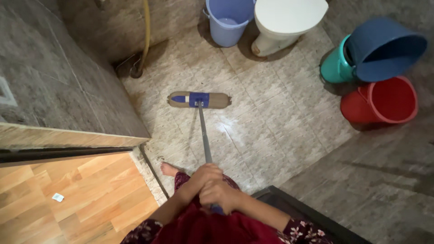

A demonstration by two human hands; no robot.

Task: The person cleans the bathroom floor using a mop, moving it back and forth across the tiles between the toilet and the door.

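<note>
A flat mop with a brown pad and blue bracket (199,100) rests on the wet tiled bathroom floor (271,131). Its grey handle (204,138) runs down toward me. My left hand (205,174) grips the handle higher up toward the head, and my right hand (220,195) grips the handle's blue end just below it. Both hands are close together above my dark red floral dress. My bare foot (169,169) stands on the tiles beside the doorway.
A white toilet (282,22) and a lilac bucket (227,20) stand at the far wall. At the right are a teal bucket (335,65), a blue tub (384,49) and a red bucket (384,103). A yellow hose (145,36) hangs at the left. Wooden flooring (81,194) lies outside the threshold.
</note>
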